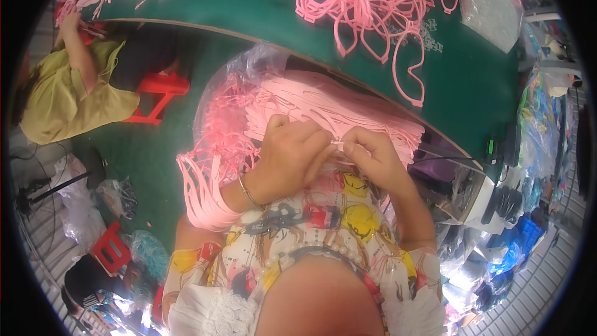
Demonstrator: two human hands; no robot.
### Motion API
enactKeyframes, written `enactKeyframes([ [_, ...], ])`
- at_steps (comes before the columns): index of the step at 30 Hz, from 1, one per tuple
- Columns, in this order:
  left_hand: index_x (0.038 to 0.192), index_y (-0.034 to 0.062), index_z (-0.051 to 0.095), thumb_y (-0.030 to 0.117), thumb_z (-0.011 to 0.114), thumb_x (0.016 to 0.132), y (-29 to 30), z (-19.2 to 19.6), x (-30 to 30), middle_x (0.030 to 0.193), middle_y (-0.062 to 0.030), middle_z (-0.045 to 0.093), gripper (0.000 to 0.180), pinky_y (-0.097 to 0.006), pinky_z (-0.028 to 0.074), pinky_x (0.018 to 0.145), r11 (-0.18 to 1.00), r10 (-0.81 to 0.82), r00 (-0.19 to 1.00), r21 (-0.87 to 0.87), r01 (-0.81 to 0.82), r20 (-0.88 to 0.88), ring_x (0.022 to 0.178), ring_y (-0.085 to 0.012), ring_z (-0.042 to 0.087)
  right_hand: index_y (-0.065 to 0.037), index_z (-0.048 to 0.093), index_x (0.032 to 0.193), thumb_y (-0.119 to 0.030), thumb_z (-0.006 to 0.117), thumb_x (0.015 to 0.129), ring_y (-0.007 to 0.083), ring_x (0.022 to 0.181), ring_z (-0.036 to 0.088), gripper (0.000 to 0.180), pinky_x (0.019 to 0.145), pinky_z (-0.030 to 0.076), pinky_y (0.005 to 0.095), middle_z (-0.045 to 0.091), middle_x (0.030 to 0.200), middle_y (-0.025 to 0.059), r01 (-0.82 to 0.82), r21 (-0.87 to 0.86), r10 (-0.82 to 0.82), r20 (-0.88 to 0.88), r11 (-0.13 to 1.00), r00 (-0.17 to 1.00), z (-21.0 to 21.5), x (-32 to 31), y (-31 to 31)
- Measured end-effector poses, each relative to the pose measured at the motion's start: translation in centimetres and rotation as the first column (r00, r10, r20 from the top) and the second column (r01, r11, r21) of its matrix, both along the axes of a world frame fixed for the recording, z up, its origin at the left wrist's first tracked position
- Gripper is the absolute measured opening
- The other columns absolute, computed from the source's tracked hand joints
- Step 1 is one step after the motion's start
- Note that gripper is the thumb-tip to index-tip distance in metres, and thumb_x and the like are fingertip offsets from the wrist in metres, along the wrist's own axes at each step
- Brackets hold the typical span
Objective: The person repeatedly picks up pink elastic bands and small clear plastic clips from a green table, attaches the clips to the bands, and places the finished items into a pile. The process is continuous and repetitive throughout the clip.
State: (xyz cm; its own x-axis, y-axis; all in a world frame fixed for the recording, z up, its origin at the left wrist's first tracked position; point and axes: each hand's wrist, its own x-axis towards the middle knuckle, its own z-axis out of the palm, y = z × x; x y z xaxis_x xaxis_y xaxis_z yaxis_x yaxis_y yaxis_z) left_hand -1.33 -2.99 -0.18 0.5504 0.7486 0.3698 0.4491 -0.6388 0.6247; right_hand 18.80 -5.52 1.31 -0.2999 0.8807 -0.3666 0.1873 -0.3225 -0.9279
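The person's left hand (291,155) and right hand (372,158) meet close in front of the chest, fingertips nearly touching. Both are closed in a pinch on the same thin pink plastic strip (339,144), which runs between thumb and forefinger of each hand. The strip is so slender at that spot that its full shape cannot be made out.

Just beyond the hands, a large clear plastic bag (249,65) lies open in the person's lap, filled with a stack of flat pink plastic headbands (348,109) lying in layers. More pink bands (205,193) are threaded over the left forearm near the wrist, hanging in a thick bunch beside a thin gold bangle (249,193).

Beyond the bag stands a green-topped table (261,12) with a pale wooden edge. On it lies a loose tangle of pink headbands with ear-shaped loops (367,6), some spilling toward the table's near edge. A crumpled clear bag (491,6) rests at the table's far right.

To the left, another person in a yellow-green shirt (68,93) sits on a red plastic stool (158,93) and reaches toward the table. A second red stool (112,249) stands on the green floor at lower left.
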Motion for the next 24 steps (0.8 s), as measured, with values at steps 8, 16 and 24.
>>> enactKeyframes([
  [8, 0.086, 0.0079, 0.062, 0.013, 0.067, 0.077, -0.3, -0.6, 0.0, 0.071, -0.0050, 0.054, 0.012, -0.036, 0.032, 0.062, 0.984, -0.164, 0.986, -0.074, 0.164, 0.011, 0.063, -0.0217, 0.053, -0.004, 0.060, 0.079, -0.020, 0.056, 0.088, 0.0026, 0.066, 0.048, 0.018, 0.058, 0.036, 0.0186, 0.055, 0.072, -0.0048, -0.116, -0.330, 0.042, -0.223, 0.937, 0.974, -2.5, 1.1, 1.0],
  [16, 0.088, 0.0056, 0.064, 0.021, 0.059, 0.092, 0.6, 0.7, -1.1, 0.075, -0.0013, 0.057, 0.016, -0.028, 0.043, 0.069, 0.340, -0.014, 0.904, -0.848, 0.406, 0.427, 0.070, -0.0128, 0.056, -0.005, 0.063, 0.084, -0.012, 0.059, 0.085, 0.0002, 0.055, 0.045, 0.008, 0.044, 0.031, 0.0165, 0.057, 0.071, -0.0032, -0.135, -0.181, 0.067, -0.338, 0.974, 0.939, -0.8, 1.1, 1.0],
  [24, 0.089, 0.0030, 0.063, 0.030, 0.056, 0.094, 0.7, -1.0, -1.2, 0.075, 0.0004, 0.058, 0.028, -0.021, 0.043, 0.060, 0.068, 0.269, 0.819, -0.858, 0.510, 0.508, 0.068, -0.0073, 0.054, -0.003, 0.060, 0.079, -0.002, 0.063, 0.072, 0.0224, 0.058, 0.053, 0.008, 0.058, 0.042, 0.0340, 0.053, 0.065, 0.0087, -0.171, 0.798, -0.069, 0.257, 0.578, 0.964, -2.4, -1.1, 1.1],
])
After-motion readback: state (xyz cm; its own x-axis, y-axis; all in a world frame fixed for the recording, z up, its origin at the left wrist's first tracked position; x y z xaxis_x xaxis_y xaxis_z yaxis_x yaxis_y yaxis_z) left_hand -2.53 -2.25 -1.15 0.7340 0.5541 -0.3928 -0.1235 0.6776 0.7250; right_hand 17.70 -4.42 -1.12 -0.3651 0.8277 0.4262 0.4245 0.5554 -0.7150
